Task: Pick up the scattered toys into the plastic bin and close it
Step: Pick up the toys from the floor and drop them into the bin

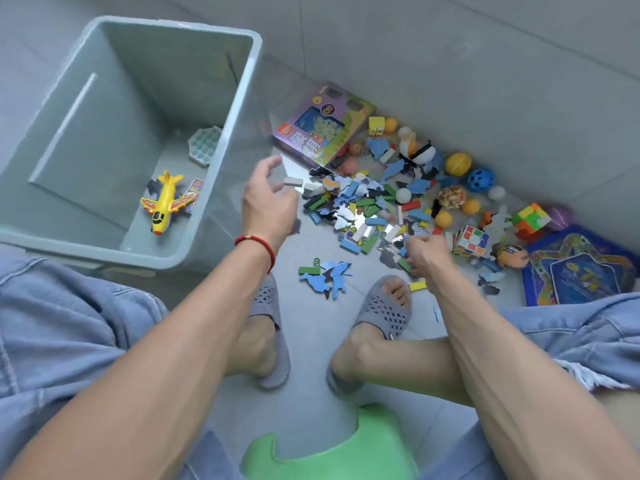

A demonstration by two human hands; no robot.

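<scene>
A grey-blue plastic bin (239, 109) stands open at the left; a yellow toy plane (166, 202), a round bubble toy (205, 145) and a small card lie in it. A heap of coloured blocks and blue puzzle pieces (367, 206) covers the floor to its right. My left hand (268, 199) hovers beside the bin's right wall, fingers loosely spread, holding nothing. My right hand (426, 252) is down in the heap's near edge, fingers curled round small blocks and pieces.
A purple toy box (322, 133) lies behind the heap. Balls, two puzzle cubes (471, 240), a blue play mat (575, 268) lie at the right along the wall. A few puzzle pieces (329, 277) lie before my slippered feet. A green stool (332, 448) is beneath me.
</scene>
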